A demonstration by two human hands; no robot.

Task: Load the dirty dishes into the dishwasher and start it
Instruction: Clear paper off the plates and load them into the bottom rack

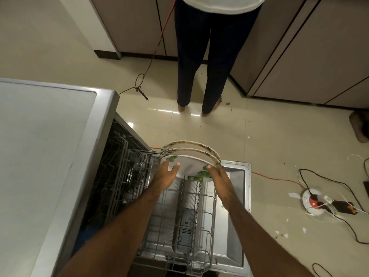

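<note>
Three white plates (190, 163) with green leaf patterns stand on edge at the far end of the pulled-out lower rack (185, 214). My left hand (164, 173) presses against the nearest plate's left side. Against its right rim rests my right hand (218, 179). The rack sits over the lowered dishwasher door (237, 176). The dishwasher (46, 156) is grey with a flat top, and its dark inside shows an upper rack (127, 166).
Another person (205, 56) stands just beyond the door, facing the cabinets (311, 52). An orange cord (275, 178) runs across the tiled floor to a round power strip (314, 202) with black cables on the right. Paper scraps litter the floor.
</note>
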